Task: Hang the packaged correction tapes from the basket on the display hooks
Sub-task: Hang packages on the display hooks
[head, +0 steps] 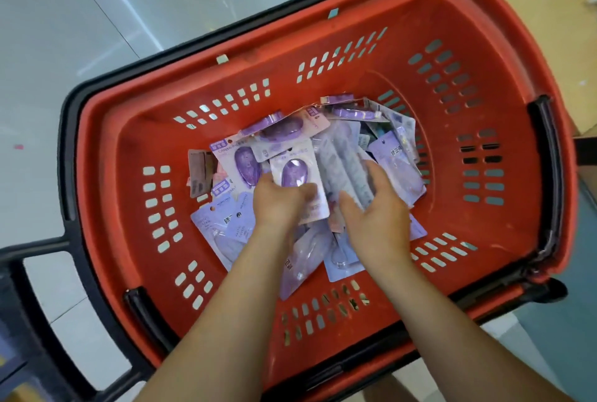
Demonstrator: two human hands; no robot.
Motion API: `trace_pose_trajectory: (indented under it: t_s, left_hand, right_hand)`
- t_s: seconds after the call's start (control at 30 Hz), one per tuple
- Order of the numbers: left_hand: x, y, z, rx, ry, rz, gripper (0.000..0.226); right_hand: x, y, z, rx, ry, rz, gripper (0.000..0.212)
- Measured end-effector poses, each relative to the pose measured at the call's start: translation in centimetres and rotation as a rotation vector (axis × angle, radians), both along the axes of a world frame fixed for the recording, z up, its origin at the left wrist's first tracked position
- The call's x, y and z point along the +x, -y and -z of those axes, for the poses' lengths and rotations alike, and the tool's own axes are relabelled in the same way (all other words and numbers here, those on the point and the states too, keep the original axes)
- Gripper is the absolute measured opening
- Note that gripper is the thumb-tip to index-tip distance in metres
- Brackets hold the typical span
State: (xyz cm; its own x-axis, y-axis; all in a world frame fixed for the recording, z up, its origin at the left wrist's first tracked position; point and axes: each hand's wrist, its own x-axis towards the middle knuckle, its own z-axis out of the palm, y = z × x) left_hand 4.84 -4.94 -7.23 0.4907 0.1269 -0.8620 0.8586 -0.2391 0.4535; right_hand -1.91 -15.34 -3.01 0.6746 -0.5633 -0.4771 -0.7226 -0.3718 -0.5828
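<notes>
**Basket of tape packs, both hands inside**

The red basket [484, 30] is sitting on a pale floor [48, 46], with its black handles [546, 156] lying along the rim. Purple tape packs [232, 224] are lying heaped on its bottom, from the centre out toward 1 o'clock. Both forearms are reaching in from 6 o'clock. The left hand [277, 204] is gripping one pack [295, 172], thumb lying across its lower face. The right hand [378, 217], at 3 o'clock of the left, is curling fingers and thumb round several clear packs [342, 162]. Brown packs [200, 172] are lying at the heap's 9 o'clock edge.

Bare left forearm [226, 314], bare right forearm [452, 314], left hand [277, 204], right hand [378, 217]
</notes>
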Motion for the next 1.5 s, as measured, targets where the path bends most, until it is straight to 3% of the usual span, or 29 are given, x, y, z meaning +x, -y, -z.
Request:
trace_pose_trajectory:
  t_s: [0.13,0.23,0.3,0.33,0.37,0.5,0.7,0.93,1.0,1.07,1.13,1.23,1.3,1.33,1.4,1.47,1.5]
  left_hand:
    - [-0.5,-1.9,-1.7,-0.22,0.037,-0.138,0.037]
    - [-0.8,-3.2,-2.4,-0.347,-0.023,-0.199,0.028]
    - [-0.9,-4.1,-2.2,-0.361,-0.065,-0.223,0.03]
    - [-1.0,-4.4,-2.0,-0.347,-0.071,-0.227,0.034]
    - [-1.0,-4.6,-2.0,-0.343,-0.077,-0.235,0.038]
    - [-0.7,-5.4,-1.9,-0.326,-0.036,-0.247,0.044]
    - [-0.3,-6.8,-2.7,-0.458,-0.003,-0.131,0.043]
    - [-0.6,-5.5,-3.1,-0.618,-0.097,-0.158,0.05]
    - [-0.8,-4.6,-3.1,-0.535,-0.094,-0.125,0.058]
    - [-0.6,-3.6,-3.4,-0.447,-0.042,0.025,0.074]
    - [-0.2,-2.8,-3.8,-0.445,0.006,0.217,0.09]
    - [0.9,-2.2,-4.3,-0.536,-0.04,0.452,0.06]
    - [1.9,-2.1,-4.3,-0.56,-0.1,0.434,0.038]
    - [2.4,-1.9,-4.1,-0.516,-0.077,0.374,0.033]
    - [3.9,-1.4,-3.0,-0.167,0.228,0.356,0.031]
    - [5.7,-0.7,-1.9,0.205,0.523,0.501,0.04]
    - [6.4,-0.3,-1.4,0.29,0.555,0.603,0.044]
  right_hand:
    - [-0.1,-1.7,1.0,0.109,-0.031,-0.073,0.051]
    - [0.4,-1.1,1.1,0.534,-0.08,0.036,0.044]
    - [0.8,-0.4,1.0,0.83,-0.162,0.172,0.022]
    - [1.0,-0.1,1.0,0.916,-0.196,0.222,0.007]
    - [0.9,0.3,1.5,0.94,-0.217,0.206,0.011]
    - [1.4,-0.4,2.6,0.825,-0.285,0.093,0.015]
    - [2.7,-0.7,3.4,0.843,-0.276,0.059,0.081]
    - [2.4,1.5,1.7,0.942,-0.082,0.071,0.046]
    - [2.3,1.7,1.0,0.983,-0.058,0.153,0.053]
    - [2.0,1.8,0.3,1.026,-0.048,0.16,0.076]
    - [1.6,2.0,0.0,1.025,-0.003,0.098,0.084]
    - [1.4,2.8,0.2,0.967,0.094,0.089,0.076]
    - [1.5,3.4,0.6,0.879,0.125,0.071,0.074]
    - [1.7,3.6,0.8,0.836,0.137,0.069,0.073]
    - [1.7,3.9,1.3,0.802,0.164,0.13,0.067]
    - [1.5,4.1,1.6,0.8,0.189,0.205,0.061]
    - [1.4,4.3,1.6,0.791,0.191,0.219,0.058]
